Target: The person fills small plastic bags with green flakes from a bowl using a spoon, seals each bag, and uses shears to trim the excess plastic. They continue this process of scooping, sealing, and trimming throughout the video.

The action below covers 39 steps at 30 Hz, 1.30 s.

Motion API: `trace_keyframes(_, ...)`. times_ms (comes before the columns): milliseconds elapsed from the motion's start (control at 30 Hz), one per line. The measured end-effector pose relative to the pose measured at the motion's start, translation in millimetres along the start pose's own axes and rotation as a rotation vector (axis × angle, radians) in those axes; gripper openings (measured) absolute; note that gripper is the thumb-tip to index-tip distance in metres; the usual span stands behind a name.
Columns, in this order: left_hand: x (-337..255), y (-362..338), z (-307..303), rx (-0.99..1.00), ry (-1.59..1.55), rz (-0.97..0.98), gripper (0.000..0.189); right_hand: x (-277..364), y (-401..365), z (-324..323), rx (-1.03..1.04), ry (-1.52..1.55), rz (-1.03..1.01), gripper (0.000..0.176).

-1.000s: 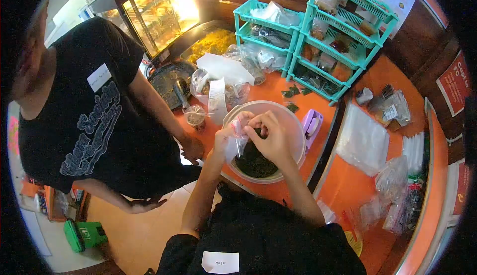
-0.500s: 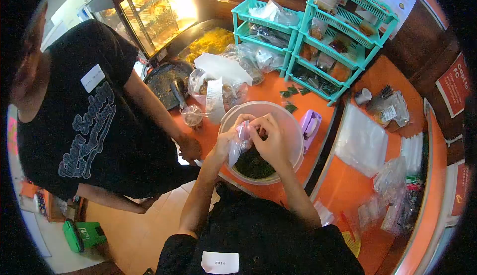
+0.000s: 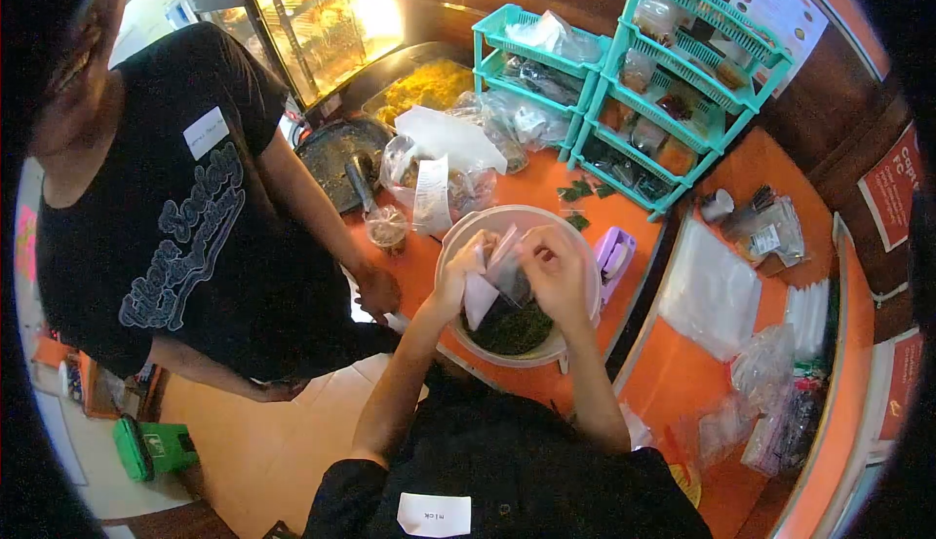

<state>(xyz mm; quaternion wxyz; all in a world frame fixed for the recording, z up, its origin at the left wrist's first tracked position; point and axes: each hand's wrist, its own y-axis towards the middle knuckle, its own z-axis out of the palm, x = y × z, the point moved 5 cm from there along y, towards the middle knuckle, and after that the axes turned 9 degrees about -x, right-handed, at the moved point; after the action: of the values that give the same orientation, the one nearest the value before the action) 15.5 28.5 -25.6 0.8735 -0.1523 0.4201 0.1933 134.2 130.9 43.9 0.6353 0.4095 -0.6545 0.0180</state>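
Above a translucent white tub, my left hand grips a small clear plastic bag by its left side. My right hand pinches the bag's right edge, fingers curled. Between the two hands the bag's mouth is spread apart. Dark green shredded leaves fill the bottom of the tub beneath them. A purple stapler-like tool lies against the tub's right side.
On the left stands a person in a black shirt, one hand by the table edge. Turquoise basket racks stand at the back. Clear plastic sheets lie to the right. A black pan and a knotted bag sit back left.
The plastic bag, bunched between my fingers before, is now spread wider. My right hand has moved slightly right, away from the left. The camera view has shifted a little.
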Motion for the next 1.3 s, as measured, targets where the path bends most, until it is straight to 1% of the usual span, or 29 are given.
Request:
trace_keyframes(67, 4, 8, -11, 0.009, 0.144, 0.031, 0.039, 2, 3, -12, -0.019, 0.037, 0.106, 0.007)
trace_keyframes(100, 9, 3, -12, -0.073, 0.049, -0.037, 0.035, -4, 0, -16, -0.02, 0.032, 0.162, 0.01)
trace_keyframes(200, 7, 6, -8, -0.08, 0.123, -0.014, 0.033, -10, -5, -15, 0.011, 0.12, 0.261, 0.012)
trace_keyframes(300, -2, -1, 1, -0.118, 0.015, 0.012, 0.036, -32, -12, -4, -0.032, 0.137, 0.256, 0.014)
trace_keyframes(400, -15, -2, 12, -0.138, 0.116, 0.177, 0.039, -35, -21, 9, -0.094, 0.18, 0.327, 0.017)
trace_keyframes(433, -22, -8, 18, -0.102, 0.027, 0.144, 0.042, -34, -24, 15, -0.074, 0.21, 0.367, 0.018)
trace_keyframes(500, -17, -5, 7, -0.089, -0.008, 0.14, 0.048, -34, -31, 24, -0.031, 0.269, 0.447, 0.02)
trace_keyframes(533, -12, -3, -2, -0.085, -0.026, 0.139, 0.051, -35, -33, 25, -0.005, 0.206, 0.394, 0.021)
trace_keyframes(567, -7, 3, -9, -0.048, 0.069, 0.154, 0.044, -41, -36, 28, 0.023, 0.143, 0.34, 0.021)
trace_keyframes(633, -3, 3, -7, -0.098, 0.085, 0.108, 0.04, -41, -37, 29, 0.052, 0.004, 0.211, 0.022)
trace_keyframes(667, -2, 3, -6, -0.121, 0.093, 0.085, 0.041, -45, -38, 28, 0.052, 0.026, 0.268, 0.022)
trace_keyframes(767, 3, 3, -2, -0.061, -0.019, -0.015, 0.046, -44, -37, 20, 0.018, 0.084, 0.419, 0.02)
trace_keyframes(833, -1, 4, -4, -0.11, -0.022, 0.08, 0.047, -22, -28, 9, -0.04, 0.117, 0.482, 0.02)
trace_keyframes(867, -3, 5, -6, -0.133, -0.024, 0.128, 0.047, -24, -24, 3, -0.079, 0.096, 0.439, 0.019)
trace_keyframes(933, -6, 5, -10, -0.068, 0.009, 0.16, 0.042, -28, -18, -13, -0.156, 0.053, 0.355, 0.018)
trace_keyframes(967, -6, 5, -10, -0.035, 0.025, 0.176, 0.04, -31, -17, -19, -0.157, 0.054, 0.401, 0.014)
trace_keyframes(1067, -2, 7, -8, -0.19, 0.256, 0.208, 0.031, -45, -19, -25, -0.224, 0.162, 0.411, 0.01)
trace_keyframes(1167, -14, -3, 11, -0.248, 0.464, 0.29, 0.02, -37, -23, -22, -0.183, 0.131, 0.433, 0.013)
trace_keyframes(1267, -9, 0, 6, -0.3, 0.626, 0.296, 0.014, -40, -29, -12, -0.202, 0.231, 0.438, 0.012)
trace_keyframes(1300, -9, 1, 4, -0.285, 0.611, 0.339, 0.013, -46, -30, -10, -0.183, 0.246, 0.44, 0.013)
